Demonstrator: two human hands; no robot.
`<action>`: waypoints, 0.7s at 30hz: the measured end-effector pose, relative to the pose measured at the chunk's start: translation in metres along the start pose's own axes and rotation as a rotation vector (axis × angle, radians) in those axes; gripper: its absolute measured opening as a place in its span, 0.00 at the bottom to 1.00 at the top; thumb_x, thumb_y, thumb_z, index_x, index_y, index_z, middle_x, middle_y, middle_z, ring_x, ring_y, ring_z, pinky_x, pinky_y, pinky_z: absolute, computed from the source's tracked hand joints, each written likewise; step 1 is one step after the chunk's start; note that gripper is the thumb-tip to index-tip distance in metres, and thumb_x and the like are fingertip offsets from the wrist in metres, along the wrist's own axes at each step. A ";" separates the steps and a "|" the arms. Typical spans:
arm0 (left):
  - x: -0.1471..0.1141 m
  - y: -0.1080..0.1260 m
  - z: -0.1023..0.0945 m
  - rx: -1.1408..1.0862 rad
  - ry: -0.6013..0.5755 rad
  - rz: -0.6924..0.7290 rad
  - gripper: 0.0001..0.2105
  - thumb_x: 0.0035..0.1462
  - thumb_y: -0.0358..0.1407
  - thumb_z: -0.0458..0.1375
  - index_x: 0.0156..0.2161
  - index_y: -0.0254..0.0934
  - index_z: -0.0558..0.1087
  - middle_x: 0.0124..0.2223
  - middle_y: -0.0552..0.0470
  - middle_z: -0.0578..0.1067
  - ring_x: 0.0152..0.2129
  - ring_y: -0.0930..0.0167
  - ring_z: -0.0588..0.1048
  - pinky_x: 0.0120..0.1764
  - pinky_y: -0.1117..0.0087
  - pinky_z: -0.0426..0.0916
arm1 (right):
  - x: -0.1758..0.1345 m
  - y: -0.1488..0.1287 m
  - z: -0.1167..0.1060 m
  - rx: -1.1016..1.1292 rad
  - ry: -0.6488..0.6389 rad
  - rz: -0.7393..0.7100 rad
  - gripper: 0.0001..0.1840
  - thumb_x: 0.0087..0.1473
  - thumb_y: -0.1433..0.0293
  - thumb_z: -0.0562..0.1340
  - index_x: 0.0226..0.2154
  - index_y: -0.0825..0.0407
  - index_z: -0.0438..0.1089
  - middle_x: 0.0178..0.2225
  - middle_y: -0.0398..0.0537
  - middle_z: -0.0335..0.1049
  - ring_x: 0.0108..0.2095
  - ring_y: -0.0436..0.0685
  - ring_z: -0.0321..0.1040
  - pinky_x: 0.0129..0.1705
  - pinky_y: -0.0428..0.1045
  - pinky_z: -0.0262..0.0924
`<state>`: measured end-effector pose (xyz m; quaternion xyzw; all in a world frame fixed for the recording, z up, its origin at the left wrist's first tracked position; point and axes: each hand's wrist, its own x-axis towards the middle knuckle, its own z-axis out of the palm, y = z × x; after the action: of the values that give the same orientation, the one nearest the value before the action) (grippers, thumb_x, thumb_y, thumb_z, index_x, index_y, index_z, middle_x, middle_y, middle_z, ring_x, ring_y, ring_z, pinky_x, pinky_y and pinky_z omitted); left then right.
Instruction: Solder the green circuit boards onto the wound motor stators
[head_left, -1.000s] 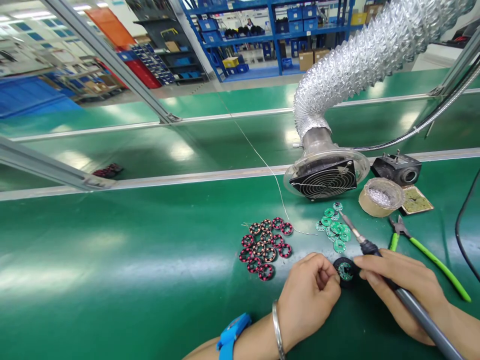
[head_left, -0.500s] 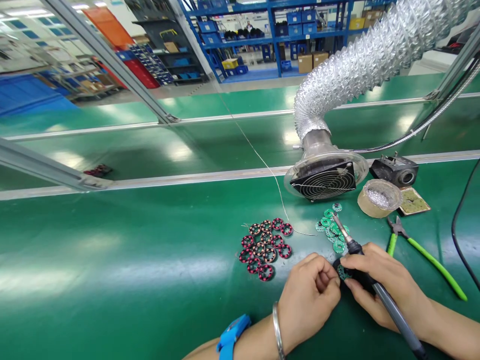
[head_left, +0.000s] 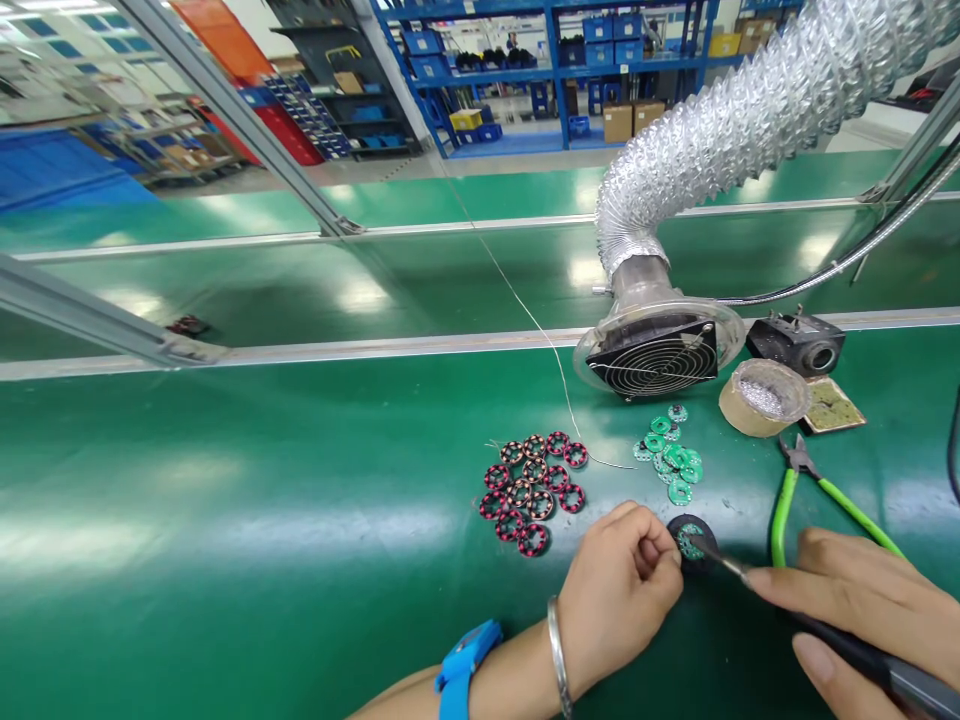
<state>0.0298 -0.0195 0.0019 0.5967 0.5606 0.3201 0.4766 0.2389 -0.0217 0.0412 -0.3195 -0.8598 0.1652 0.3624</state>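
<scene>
A black round holder [head_left: 703, 562] lies on the green bench, with a small round green circuit board [head_left: 691, 541] in its middle. My left hand [head_left: 619, 595] is closed, thumb and fingertips pinched at the holder's left edge. A blue strap and a metal bangle are on that wrist. In my right hand [head_left: 877, 610] is a soldering iron [head_left: 832, 632], held like a pen. Its tip reaches the board and seems to touch it. Diagonal cutters [head_left: 799, 458] with green handles lie beyond my right hand, which partly covers them.
Several red-and-black wound ring cores [head_left: 533, 540] lie left of the hands. Loose green round boards [head_left: 679, 492] are beyond the holder. A solder wire [head_left: 559, 365] hangs down to the bench. Behind stand a fume extractor fan [head_left: 654, 365], a tub [head_left: 757, 405], a sponge tray [head_left: 834, 405] and a black stand [head_left: 795, 342].
My right hand has left the board and shifted right. The soldering iron has swung from pointing away over the loose boards to having its tip at the board. My left hand stays in place.
</scene>
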 end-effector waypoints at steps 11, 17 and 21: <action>0.001 0.002 -0.002 0.025 -0.003 -0.004 0.07 0.46 0.23 0.53 0.24 0.36 0.66 0.23 0.57 0.65 0.18 0.76 0.64 0.24 0.75 0.59 | 0.015 -0.002 -0.001 0.049 -0.033 -0.002 0.12 0.50 0.79 0.53 0.37 0.52 0.66 0.21 0.43 0.66 0.20 0.51 0.65 0.23 0.47 0.61; 0.001 0.004 -0.002 0.032 0.001 -0.015 0.07 0.46 0.23 0.53 0.24 0.36 0.66 0.23 0.57 0.65 0.18 0.76 0.64 0.25 0.75 0.60 | 0.015 -0.003 0.000 0.075 -0.028 -0.010 0.13 0.49 0.79 0.53 0.37 0.52 0.66 0.20 0.44 0.65 0.19 0.51 0.64 0.22 0.47 0.59; 0.001 0.003 -0.002 0.035 -0.003 -0.014 0.07 0.46 0.23 0.53 0.24 0.36 0.66 0.23 0.57 0.65 0.18 0.76 0.65 0.25 0.75 0.59 | 0.015 -0.002 -0.001 0.082 -0.046 -0.004 0.14 0.48 0.80 0.53 0.38 0.52 0.66 0.20 0.44 0.66 0.19 0.52 0.64 0.22 0.48 0.60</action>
<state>0.0292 -0.0178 0.0057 0.6015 0.5696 0.3060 0.4693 0.2303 -0.0134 0.0507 -0.2988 -0.8611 0.2070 0.3556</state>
